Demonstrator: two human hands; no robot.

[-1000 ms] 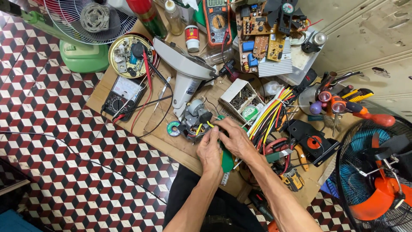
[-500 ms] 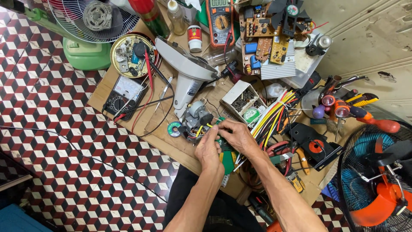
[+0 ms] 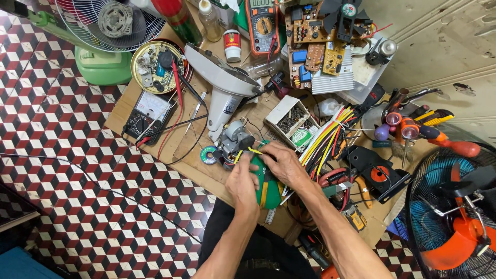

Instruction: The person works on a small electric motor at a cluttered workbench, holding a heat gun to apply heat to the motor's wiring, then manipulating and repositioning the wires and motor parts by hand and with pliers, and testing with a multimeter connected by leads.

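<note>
My left hand (image 3: 242, 182) rests on a green plastic piece with a yellow stripe (image 3: 269, 190) at the near edge of the wooden bench (image 3: 129, 106) and grips it. Beside it, my right hand (image 3: 283, 163) pinches a thin yellow wire (image 3: 254, 151). That wire runs to a small grey motor (image 3: 235, 138) just beyond my fingers. Both hands sit close together, nearly touching, and hide most of the green piece. A small solder spool (image 3: 209, 154) lies left of the motor.
The bench is crowded: an analog meter (image 3: 147, 114), an orange digital meter (image 3: 262, 23), a white cone-shaped housing (image 3: 223, 85), circuit boards (image 3: 318, 39), a parts box (image 3: 292, 119), a coloured wire bundle (image 3: 330, 132) and screwdrivers (image 3: 418, 126). A green fan (image 3: 106, 49) and an orange fan (image 3: 454, 222) flank it.
My hands stay at the same spot by the motor. The fingers of my right hand have shifted slightly on the yellow wire. The view has drifted a little.
</note>
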